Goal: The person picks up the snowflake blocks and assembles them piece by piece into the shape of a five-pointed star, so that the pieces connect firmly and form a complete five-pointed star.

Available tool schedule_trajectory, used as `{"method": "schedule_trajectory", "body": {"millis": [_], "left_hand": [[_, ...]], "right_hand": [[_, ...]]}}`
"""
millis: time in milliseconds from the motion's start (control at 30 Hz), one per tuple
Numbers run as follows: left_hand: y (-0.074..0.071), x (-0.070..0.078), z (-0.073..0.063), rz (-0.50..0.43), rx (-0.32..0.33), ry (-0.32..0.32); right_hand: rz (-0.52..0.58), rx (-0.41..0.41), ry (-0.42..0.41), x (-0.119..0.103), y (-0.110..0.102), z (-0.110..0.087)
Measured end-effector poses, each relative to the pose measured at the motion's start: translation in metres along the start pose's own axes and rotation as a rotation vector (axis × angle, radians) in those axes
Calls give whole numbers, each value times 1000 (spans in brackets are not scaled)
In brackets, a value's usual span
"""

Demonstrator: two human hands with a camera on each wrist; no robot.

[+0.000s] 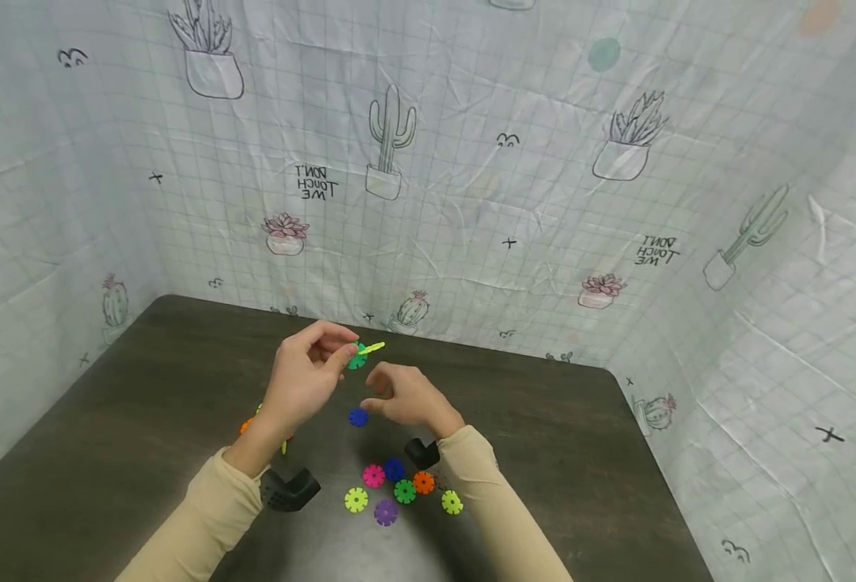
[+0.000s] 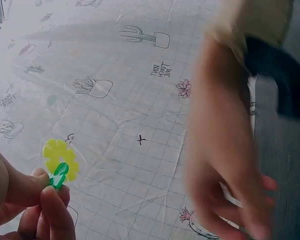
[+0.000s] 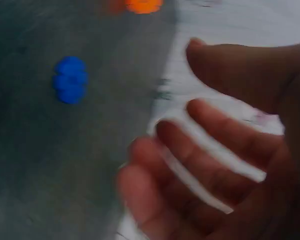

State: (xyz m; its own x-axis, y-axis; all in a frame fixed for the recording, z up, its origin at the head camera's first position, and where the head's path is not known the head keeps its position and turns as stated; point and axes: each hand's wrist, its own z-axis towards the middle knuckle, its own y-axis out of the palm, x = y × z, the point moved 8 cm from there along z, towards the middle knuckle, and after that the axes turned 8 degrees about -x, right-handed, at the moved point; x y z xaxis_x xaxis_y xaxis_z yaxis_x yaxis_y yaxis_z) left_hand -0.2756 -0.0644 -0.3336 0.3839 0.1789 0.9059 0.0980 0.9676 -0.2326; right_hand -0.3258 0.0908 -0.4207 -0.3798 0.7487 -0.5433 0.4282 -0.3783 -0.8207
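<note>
My left hand (image 1: 309, 368) pinches a green notched disc (image 1: 357, 361) between thumb and fingertips, raised over the table. A yellow notched disc (image 2: 54, 152) is joined to the green one, set crosswise to it. In the left wrist view the green disc (image 2: 59, 176) shows edge-on at the fingertips. To its right, my right hand (image 1: 407, 394) is held with loosely bent, parted fingers and nothing between them. The right wrist view shows its thumb well apart from the fingers (image 3: 205, 150). Nearest to that hand, a blue notched disc (image 1: 358, 417) lies on the table.
Several loose discs lie nearer the front, among them a pink disc (image 1: 373, 476), a purple disc (image 1: 386, 512) and an orange disc (image 1: 423, 482). More pieces, including an orange one (image 1: 246, 424), sit partly behind my left forearm. A patterned cloth (image 1: 457, 242) hangs around the dark table (image 1: 566, 453).
</note>
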Motion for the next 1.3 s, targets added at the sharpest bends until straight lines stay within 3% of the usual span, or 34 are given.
{"method": "schedule_trajectory", "body": {"millis": [133, 267, 533, 767, 900, 1000, 1067, 1167, 1300], "left_hand": [[1, 0, 0, -7, -9, -6], [3, 1, 0, -4, -16, -3], [7, 6, 2, -12, -29, 20], [12, 3, 3, -36, -41, 1], [13, 4, 4, -36, -37, 3], [13, 4, 4, -43, -34, 1], [14, 3, 4, -58, -36, -4], [14, 1, 4, -85, -40, -8], [15, 2, 5, -103, -45, -1]], "right_hand": [[-68, -159, 165, 23, 30, 25], [-119, -204, 264, 39, 47, 42], [-159, -155, 310, 46, 49, 54], [-132, -205, 367, 53, 51, 44], [-93, -197, 357, 56, 49, 36], [-42, -111, 266, 53, 41, 30], [20, 11, 168, 46, 30, 22], [134, 289, -32, 26, 1, 0], [254, 665, -303, -3, -40, -45]]}}
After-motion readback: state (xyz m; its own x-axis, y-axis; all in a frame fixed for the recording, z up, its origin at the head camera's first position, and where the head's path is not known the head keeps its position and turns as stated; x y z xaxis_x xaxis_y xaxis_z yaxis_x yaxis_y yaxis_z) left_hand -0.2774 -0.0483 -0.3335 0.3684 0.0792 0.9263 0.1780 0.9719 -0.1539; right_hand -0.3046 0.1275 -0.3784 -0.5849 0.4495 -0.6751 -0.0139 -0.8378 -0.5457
